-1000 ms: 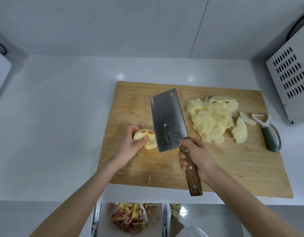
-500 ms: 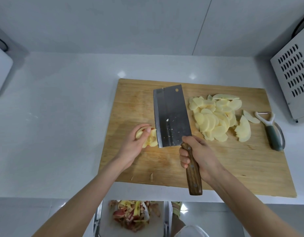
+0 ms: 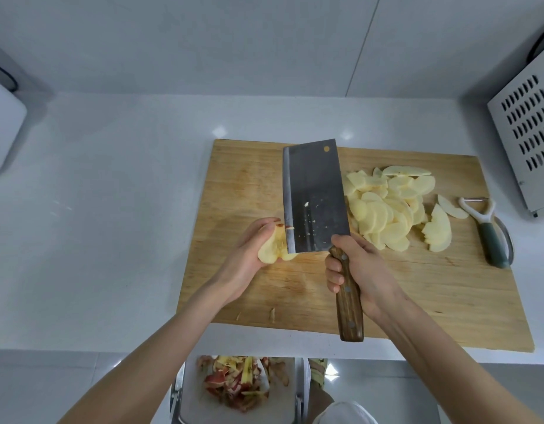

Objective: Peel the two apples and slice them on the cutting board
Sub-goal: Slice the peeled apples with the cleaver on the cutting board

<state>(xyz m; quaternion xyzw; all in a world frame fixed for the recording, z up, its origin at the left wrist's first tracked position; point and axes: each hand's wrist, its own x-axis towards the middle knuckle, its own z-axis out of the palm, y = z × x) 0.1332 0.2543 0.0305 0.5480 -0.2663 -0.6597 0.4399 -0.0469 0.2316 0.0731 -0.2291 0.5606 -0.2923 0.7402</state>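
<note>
My left hand [image 3: 244,255] grips a peeled apple piece [image 3: 273,246] with a bit of red skin at its top, lifted over the left part of the wooden cutting board [image 3: 252,185]. My right hand [image 3: 357,267] grips the wooden handle of a cleaver [image 3: 313,197]. The wide blade lies tilted, its left edge touching the apple piece. A heap of pale apple slices [image 3: 393,206] lies on the board to the right of the blade.
A peeler [image 3: 486,231] with a green handle lies at the board's right edge. A vented white appliance [image 3: 527,133] stands at the right, another white object [image 3: 1,130] at the far left. Below the counter edge a bin [image 3: 240,390] holds apple peels.
My left hand has lifted and turned the apple piece off the board. The cleaver's edge has come against the piece's top. The camera has shifted slightly.
</note>
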